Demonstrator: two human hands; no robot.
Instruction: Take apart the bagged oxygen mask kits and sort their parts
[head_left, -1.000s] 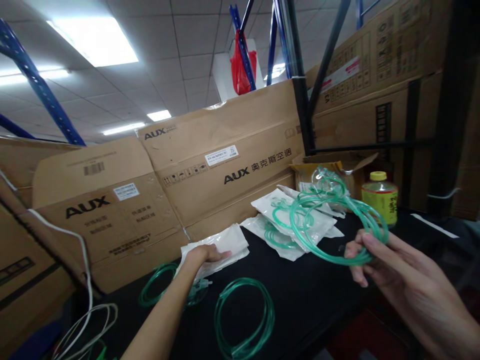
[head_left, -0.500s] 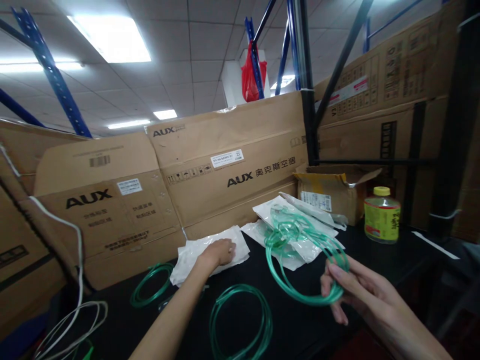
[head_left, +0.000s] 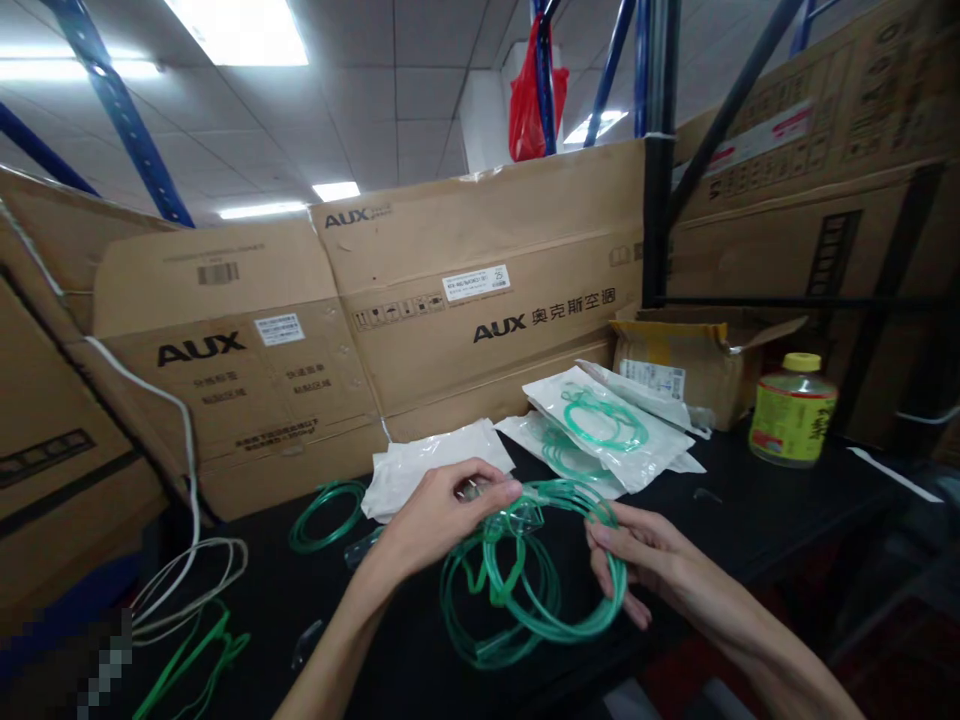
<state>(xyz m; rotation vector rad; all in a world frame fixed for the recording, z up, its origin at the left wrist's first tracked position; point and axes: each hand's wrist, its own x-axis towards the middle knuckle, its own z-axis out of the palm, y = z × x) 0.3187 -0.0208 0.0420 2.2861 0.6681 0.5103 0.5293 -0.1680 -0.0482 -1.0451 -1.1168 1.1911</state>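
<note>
A coil of clear green tubing [head_left: 559,630] hangs between my hands above the black table. My right hand [head_left: 637,560] pinches the coil's right side between thumb and fingers. At the upper left of the coil, my left hand [head_left: 457,500] closes on its clear plastic end piece [head_left: 521,517], which the fingers partly cover. A green strap [head_left: 504,590] dangles from that piece. Beneath lies another green tubing coil [head_left: 457,625], partly hidden by the held one. White packets [head_left: 442,455] lie flat behind my left hand. A smaller green coil [head_left: 324,515] rests to their left.
Clear-fronted pouches holding green tubing [head_left: 615,425] lie behind my right hand, beside an open cardboard box [head_left: 675,370] and a yellow-capped jar [head_left: 793,410]. AUX cardboard panels [head_left: 480,320] wall off the back. White cable [head_left: 191,480] and green straps [head_left: 199,650] lie at left.
My left hand has left the white packets and come to the held coil. My right hand has brought the coil left, away from the pouches and over the other coil. The view has tilted down.
</note>
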